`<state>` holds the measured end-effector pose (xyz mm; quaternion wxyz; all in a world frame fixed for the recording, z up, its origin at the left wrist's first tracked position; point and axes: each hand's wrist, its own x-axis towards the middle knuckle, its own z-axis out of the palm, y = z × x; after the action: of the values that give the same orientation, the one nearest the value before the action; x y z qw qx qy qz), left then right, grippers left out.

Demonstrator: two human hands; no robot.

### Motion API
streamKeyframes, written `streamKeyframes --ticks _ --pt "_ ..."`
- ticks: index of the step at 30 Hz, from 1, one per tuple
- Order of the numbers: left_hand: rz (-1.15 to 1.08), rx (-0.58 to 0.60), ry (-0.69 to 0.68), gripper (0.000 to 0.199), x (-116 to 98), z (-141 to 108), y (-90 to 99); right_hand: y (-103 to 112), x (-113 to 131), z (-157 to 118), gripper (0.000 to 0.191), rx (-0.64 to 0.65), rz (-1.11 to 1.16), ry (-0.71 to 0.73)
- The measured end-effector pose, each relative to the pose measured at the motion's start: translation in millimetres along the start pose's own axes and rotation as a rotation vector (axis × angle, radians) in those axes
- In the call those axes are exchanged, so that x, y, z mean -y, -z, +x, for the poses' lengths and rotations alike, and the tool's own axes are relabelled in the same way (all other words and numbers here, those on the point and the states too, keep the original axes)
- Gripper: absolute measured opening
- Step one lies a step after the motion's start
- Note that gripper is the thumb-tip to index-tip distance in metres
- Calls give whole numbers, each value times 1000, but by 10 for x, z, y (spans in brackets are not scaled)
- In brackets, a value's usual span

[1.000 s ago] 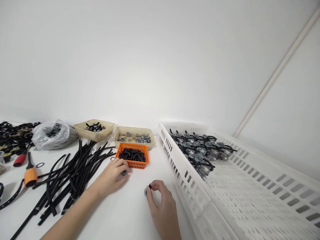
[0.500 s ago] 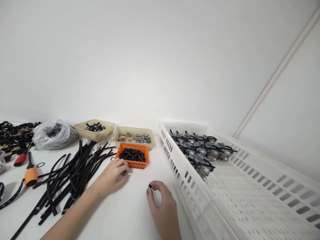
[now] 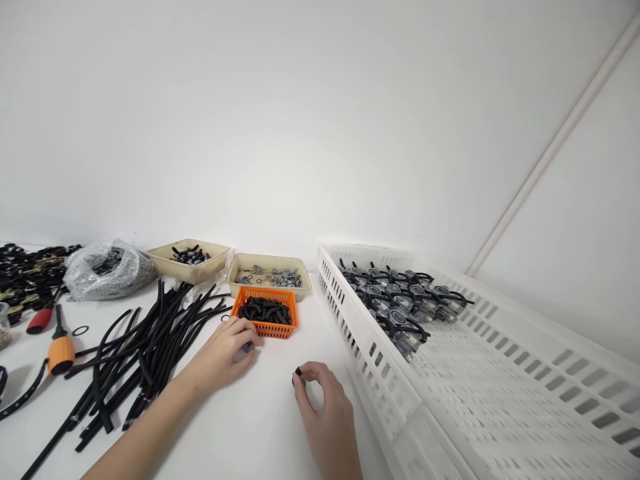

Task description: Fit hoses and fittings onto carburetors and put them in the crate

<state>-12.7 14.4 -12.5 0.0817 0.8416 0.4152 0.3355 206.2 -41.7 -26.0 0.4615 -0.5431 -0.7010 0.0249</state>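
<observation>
My left hand (image 3: 225,353) rests on the white table (image 3: 210,440) in front of an orange plastic basket (image 3: 265,327) full of short black rubber hoses. Its fingers are closed on a small grey metal part (image 3: 248,347), mostly hidden by them. My right hand (image 3: 325,407) is pinched at the fingertips around a small black piece (image 3: 299,374), perhaps a rubber fitting. A grey metal bit seems to sit under it, but the fingers hide that.
A white perforated crate (image 3: 380,347) holding several grey carburetor-like assemblies with black tubes stands to the right. Long black hoses (image 3: 145,353) lie left, with an orange-handled screwdriver (image 3: 61,353). Beige trays (image 3: 267,267) of metal parts and a plastic bag (image 3: 107,271) stand behind.
My right fingertips have closed further around the small black piece, and the grey disc beside them has gone from sight. My left hand has stayed in place.
</observation>
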Motion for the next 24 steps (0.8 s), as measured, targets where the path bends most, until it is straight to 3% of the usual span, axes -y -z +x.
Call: streamKeyframes --ticks 24 --pt "10 12 1 15 -33 12 25 30 54 11 8 -1 -12 3"
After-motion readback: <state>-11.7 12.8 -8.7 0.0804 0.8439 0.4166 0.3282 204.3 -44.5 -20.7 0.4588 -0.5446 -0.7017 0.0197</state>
